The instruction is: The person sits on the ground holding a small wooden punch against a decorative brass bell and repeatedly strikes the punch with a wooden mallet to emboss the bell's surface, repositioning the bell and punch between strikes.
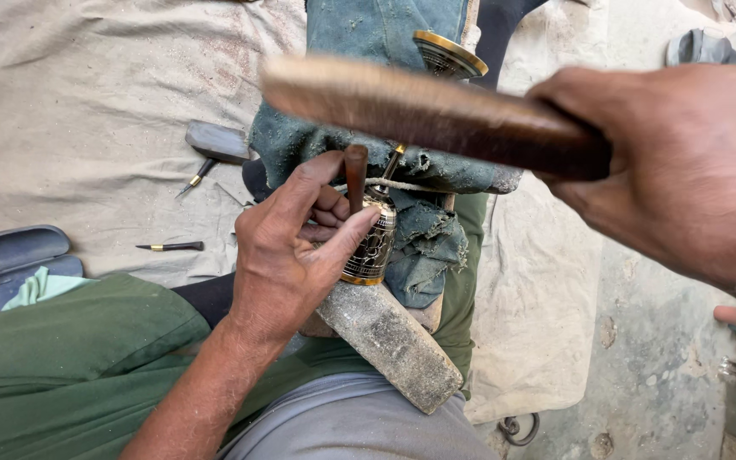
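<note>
Left hand point(287, 247) pinches the punch point(355, 175) on the hard, slippery-looking brass bell point(374, 247) — right hand point(683, 162) grips the heavy-looking wooden mallet point(419, 106).

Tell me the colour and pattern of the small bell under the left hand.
Head view: bell is dark with engraved gold-coloured scrollwork and a gold rim.

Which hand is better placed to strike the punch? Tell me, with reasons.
Right. The right hand already holds the wooden mallet raised above the punch, while the left hand is busy steadying that punch on the engraved brass piece.
</note>
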### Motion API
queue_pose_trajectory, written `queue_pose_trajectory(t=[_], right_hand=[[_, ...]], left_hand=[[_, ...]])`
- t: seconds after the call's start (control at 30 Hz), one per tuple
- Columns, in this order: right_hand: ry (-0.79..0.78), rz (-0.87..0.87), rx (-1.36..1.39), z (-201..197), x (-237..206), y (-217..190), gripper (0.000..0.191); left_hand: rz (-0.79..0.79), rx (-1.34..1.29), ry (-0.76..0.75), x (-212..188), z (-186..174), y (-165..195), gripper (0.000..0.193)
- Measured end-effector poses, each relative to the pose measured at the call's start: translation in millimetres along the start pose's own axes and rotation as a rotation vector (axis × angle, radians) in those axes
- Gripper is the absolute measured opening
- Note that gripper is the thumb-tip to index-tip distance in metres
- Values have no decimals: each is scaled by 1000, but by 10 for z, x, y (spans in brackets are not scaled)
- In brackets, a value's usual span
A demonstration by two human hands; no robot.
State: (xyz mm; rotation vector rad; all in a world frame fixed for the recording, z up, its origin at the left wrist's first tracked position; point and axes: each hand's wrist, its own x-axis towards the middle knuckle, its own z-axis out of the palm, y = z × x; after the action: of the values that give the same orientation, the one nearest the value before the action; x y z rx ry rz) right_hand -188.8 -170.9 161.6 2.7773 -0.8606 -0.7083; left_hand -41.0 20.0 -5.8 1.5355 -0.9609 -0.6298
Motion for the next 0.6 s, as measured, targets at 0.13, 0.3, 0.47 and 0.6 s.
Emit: queue_pose_trajectory(t=[0.13, 0.3, 0.47, 0.6], right_hand=[[307, -29, 523, 28, -5, 6, 29], [-141, 170, -69, -12, -6, -13, 34], [289, 23, 421, 18, -6, -48, 33], [-72, 90, -24, 11, -33, -15, 37]], left_hand=[[-1, -41, -11, -12, 5, 2, 52], [3, -16, 33, -32, 24, 24, 49], [-12, -12, 40, -48, 20, 24, 51], [37, -17, 74, -58, 56, 21, 46]])
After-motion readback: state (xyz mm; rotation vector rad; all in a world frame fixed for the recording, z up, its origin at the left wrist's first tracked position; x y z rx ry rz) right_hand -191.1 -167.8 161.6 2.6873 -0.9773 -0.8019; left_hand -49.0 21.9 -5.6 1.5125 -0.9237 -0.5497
